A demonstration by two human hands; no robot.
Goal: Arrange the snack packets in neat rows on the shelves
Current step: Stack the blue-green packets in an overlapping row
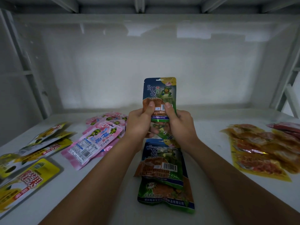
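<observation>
Both hands hold a blue-and-green snack packet (159, 93) upright above the middle of the white shelf (209, 137). My left hand (140, 122) grips its lower left part, thumb on the front. My right hand (177, 122) grips the lower right part the same way. More green packet edges show between my palms below it. Under my wrists, a short overlapping row of the same blue-green packets (164, 174) lies flat, running toward me.
Pink packets (94, 140) lie piled left of centre. Yellow packets (29, 168) are scattered at the far left. Orange-yellow packets (259, 151) overlap at the right, with red ones (287, 127) behind them. The back wall (154, 62) and side uprights close in the shelf.
</observation>
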